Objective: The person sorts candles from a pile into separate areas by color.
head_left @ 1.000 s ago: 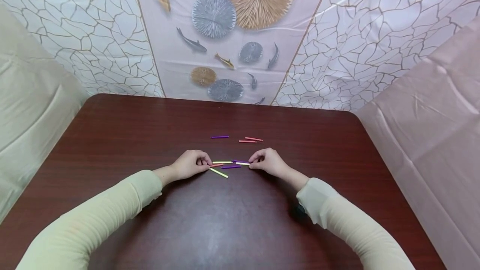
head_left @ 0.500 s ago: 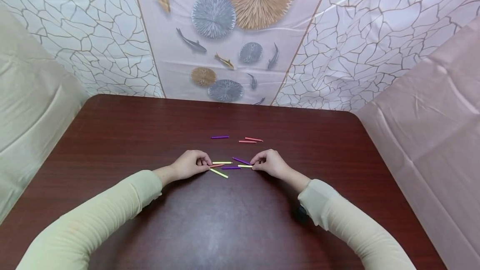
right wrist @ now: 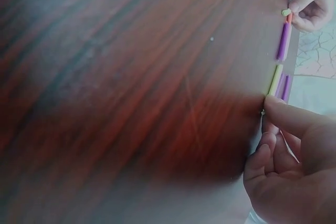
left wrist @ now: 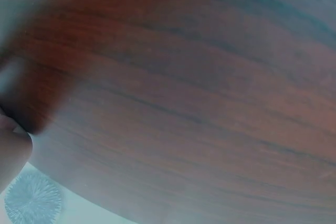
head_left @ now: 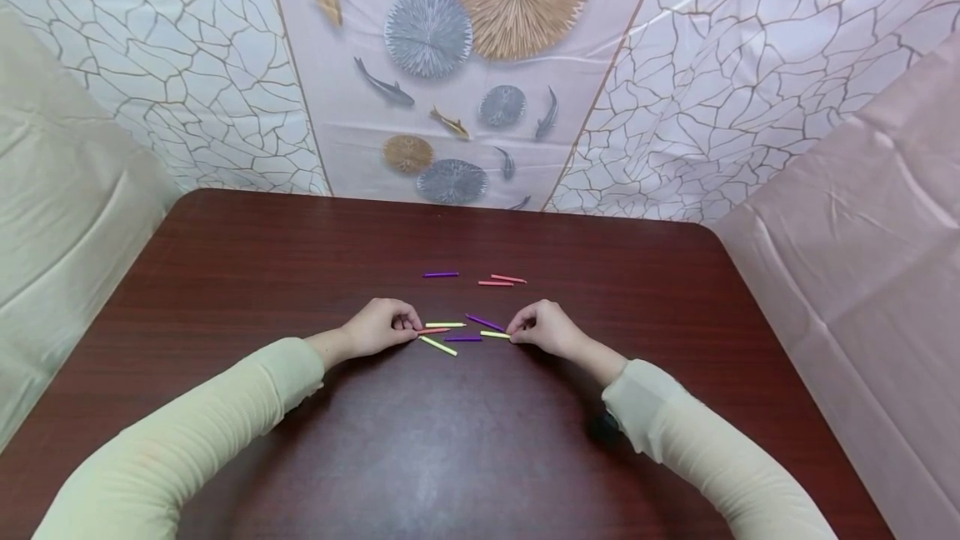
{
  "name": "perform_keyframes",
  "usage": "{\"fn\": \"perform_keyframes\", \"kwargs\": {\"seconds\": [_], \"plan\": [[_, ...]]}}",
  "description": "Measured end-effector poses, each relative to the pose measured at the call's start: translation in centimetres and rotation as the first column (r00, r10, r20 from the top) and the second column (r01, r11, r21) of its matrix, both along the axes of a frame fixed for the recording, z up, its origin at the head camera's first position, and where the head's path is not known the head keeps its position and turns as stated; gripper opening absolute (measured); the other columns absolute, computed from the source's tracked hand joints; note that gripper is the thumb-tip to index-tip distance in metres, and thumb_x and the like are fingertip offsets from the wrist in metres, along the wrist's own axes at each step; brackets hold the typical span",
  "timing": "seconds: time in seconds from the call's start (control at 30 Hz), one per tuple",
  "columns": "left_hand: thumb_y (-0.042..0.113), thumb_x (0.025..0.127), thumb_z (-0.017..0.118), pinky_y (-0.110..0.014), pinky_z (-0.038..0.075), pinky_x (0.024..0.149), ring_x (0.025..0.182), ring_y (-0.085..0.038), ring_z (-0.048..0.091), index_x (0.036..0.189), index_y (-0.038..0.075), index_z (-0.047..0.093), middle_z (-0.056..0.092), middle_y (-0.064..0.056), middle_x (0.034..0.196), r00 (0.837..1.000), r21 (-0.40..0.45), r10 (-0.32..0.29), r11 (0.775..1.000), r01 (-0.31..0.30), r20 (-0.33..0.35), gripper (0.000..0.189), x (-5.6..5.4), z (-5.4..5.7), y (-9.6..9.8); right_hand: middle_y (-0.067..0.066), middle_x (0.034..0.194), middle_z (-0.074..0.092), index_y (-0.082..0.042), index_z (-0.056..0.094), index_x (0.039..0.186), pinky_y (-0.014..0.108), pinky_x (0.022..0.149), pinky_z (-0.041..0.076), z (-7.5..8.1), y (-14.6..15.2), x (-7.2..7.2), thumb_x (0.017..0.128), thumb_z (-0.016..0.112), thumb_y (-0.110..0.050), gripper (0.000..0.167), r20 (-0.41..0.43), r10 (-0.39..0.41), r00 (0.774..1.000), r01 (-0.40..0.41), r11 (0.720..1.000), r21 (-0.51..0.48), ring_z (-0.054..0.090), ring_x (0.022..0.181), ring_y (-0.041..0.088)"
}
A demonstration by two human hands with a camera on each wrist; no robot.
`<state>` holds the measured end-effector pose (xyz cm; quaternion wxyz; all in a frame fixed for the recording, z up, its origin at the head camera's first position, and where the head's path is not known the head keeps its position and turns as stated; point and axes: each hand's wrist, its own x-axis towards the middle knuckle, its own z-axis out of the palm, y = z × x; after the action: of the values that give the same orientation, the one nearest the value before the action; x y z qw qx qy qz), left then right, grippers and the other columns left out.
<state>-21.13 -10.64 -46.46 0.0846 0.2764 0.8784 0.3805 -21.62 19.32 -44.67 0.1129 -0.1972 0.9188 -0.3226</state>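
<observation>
In the head view my left hand (head_left: 377, 329) pinches the left end of an orange stick (head_left: 435, 331) between thumb and fingertips. A yellow stick (head_left: 446, 325) lies just behind it, and another yellow stick (head_left: 438, 346) slants in front. My right hand (head_left: 547, 330) pinches the right end of a third yellow stick (head_left: 493, 334). Close behind that one, a slanted purple stick (head_left: 483, 322) runs toward my fingertips. Between the hands lies another purple stick (head_left: 463, 339). The right wrist view shows my right thumb (right wrist: 287, 114) on the yellow stick's end; the left wrist view catches only a fingertip (left wrist: 13, 148).
Farther back on the dark red-brown table (head_left: 300, 248) lie a purple stick (head_left: 441, 275) and two pinkish-red sticks, a straight one (head_left: 495, 283) and a slanted one (head_left: 508, 278). A patterned curtain (head_left: 450, 107) hangs behind the table's far edge.
My right hand has drawn its yellow stick rightward and slightly nearer. The purple stick behind it has swung from nearly level to slanted. My left hand has hardly moved.
</observation>
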Motion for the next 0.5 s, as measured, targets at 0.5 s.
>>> {"fn": "perform_keyframes", "kwargs": {"seconds": [0.5], "plan": [[0.003, 0.083, 0.064, -0.018, 0.042, 0.062, 0.066, -0.004, 0.049, 0.086, 0.004, 0.069, 0.065, -0.004, 0.075, 1.0, 0.033, -0.002, 0.999, 0.003, -0.027, 0.006, -0.59, 0.33, -0.2, 0.004, 0.069, 0.069, -0.005, 0.073, 0.076, 0.018, 0.059, 0.041, -0.07, 0.32, 0.1, 0.074, 0.074, -0.008, 0.004, -0.004, 0.011, 1.0, -0.011, 1.0, -0.009, 0.049, 0.061, 0.003]]}}
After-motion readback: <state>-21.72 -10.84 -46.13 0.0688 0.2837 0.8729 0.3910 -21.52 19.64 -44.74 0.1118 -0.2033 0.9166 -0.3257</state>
